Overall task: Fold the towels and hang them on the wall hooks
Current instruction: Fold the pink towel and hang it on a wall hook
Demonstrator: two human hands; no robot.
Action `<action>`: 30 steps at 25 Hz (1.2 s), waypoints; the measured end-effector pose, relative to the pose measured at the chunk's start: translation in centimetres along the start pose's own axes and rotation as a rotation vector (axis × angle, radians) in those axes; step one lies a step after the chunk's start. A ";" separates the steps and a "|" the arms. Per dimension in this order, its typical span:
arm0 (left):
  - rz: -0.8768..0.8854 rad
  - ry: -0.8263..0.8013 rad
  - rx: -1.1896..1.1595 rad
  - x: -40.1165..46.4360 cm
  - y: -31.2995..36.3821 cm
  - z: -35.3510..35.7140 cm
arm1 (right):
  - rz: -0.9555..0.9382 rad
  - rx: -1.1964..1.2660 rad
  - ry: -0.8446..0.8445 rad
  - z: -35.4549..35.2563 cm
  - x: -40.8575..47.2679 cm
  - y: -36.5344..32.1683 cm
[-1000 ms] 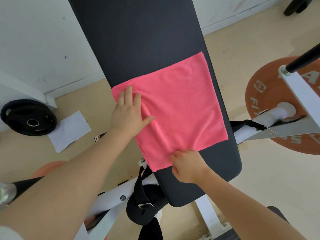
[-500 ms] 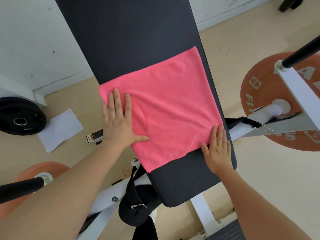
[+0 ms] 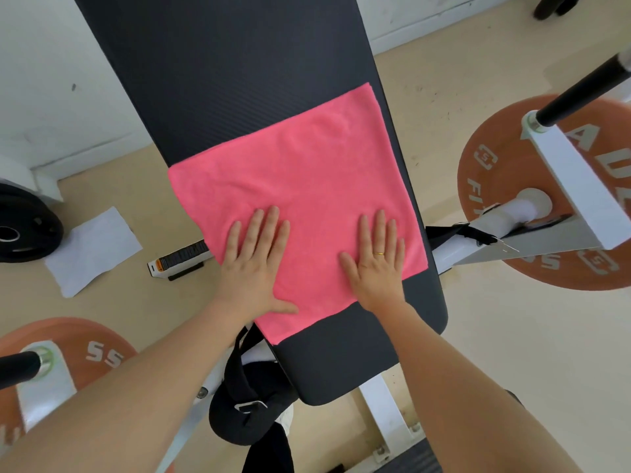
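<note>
A pink towel (image 3: 307,172) lies flat and spread out on the black padded bench (image 3: 239,70), its left side hanging a little past the bench's edge. My left hand (image 3: 254,259) presses flat on the towel's near left part, fingers straight. My right hand (image 3: 377,259) presses flat on the near right part, fingers straight, a ring on one finger. No wall hooks are in view.
Orange weight plates (image 3: 505,186) on a barbell and white rack flank the bench at right and lower left (image 3: 85,349). A black plate (image 3: 20,227), a white sheet (image 3: 92,247) and a small box (image 3: 181,259) lie on the floor at left. A black strap (image 3: 252,418) hangs below the bench.
My left hand slid from the towel's left edge toward its near middle. My right hand moved from the near right corner onto the towel, and both palms now lie flat side by side.
</note>
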State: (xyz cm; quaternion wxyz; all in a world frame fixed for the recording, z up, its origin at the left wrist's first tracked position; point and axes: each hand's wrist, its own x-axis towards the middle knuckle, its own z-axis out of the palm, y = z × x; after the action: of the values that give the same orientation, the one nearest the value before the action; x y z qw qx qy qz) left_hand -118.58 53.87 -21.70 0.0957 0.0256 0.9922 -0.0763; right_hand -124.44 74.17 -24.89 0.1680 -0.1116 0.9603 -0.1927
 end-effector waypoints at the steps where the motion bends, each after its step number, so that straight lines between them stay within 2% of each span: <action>1: -0.029 -0.004 -0.020 -0.3 -0.8 -0.1 | 0.067 -0.008 0.001 0.0 -0.2 1.6; 4: -0.066 -0.026 -0.045 -1.3 -2.6 0.1 | 0.270 -0.088 -0.091 -1.2 -1.6 5.2; 6: -0.071 -0.015 -0.037 -1.6 -2.9 -0.5 | 0.304 -0.086 -0.091 -2.1 -1.5 4.1; 10: -0.045 0.276 -0.035 0.7 -2.8 -3.5 | 0.051 0.029 0.130 -4.5 2.1 -3.2; 12: 0.054 0.397 0.028 3.6 -2.9 -5.1 | 0.036 0.095 0.206 -6.4 5.1 -6.0; 13: 0.106 0.407 0.055 5.0 -3.1 -5.6 | 0.068 0.146 0.243 -7.4 6.6 -6.8; 15: 0.173 0.335 0.077 6.7 -4.0 -6.1 | 0.150 0.241 0.283 -9.5 9.3 -7.6; 18: 0.179 0.174 0.057 7.3 -6.6 -5.4 | 0.231 0.235 0.282 -11.1 11.7 -7.6; 20: 0.171 0.073 0.075 7.5 -7.2 -5.3 | 0.272 0.349 0.269 -12.2 12.6 -7.6; 21: 0.181 0.045 0.077 7.6 -7.1 -5.4 | 0.280 0.433 0.239 -12.8 12.6 -7.8; 23: 0.193 -0.002 0.020 7.5 -7.1 -6.5 | 0.241 0.447 0.195 -14.0 11.4 -8.3; 24: 0.141 0.005 -0.042 7.1 -7.3 -6.9 | 0.212 0.428 0.194 -14.5 10.5 -8.8; 25: 0.031 0.085 -0.148 6.3 -7.5 -7.6 | 0.180 0.410 0.209 -14.8 9.4 -9.5; 27: -0.327 0.348 -0.431 4.5 -7.8 -8.1 | 0.116 0.360 0.224 -14.6 6.9 -11.4; 28: -0.510 0.398 -0.574 3.6 -7.8 -8.0 | 0.074 0.343 0.206 -14.2 5.7 -12.6; 30: -0.724 0.349 -0.933 2.6 -8.1 -7.5 | -0.031 0.332 0.147 -12.7 3.4 -15.6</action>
State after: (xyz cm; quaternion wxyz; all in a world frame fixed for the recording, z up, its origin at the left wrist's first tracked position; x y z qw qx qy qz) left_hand -123.02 47.19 -13.72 -0.0989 -0.3455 0.8677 0.3435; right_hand -129.93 63.44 -8.43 0.1104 -0.0825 0.9231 -0.3589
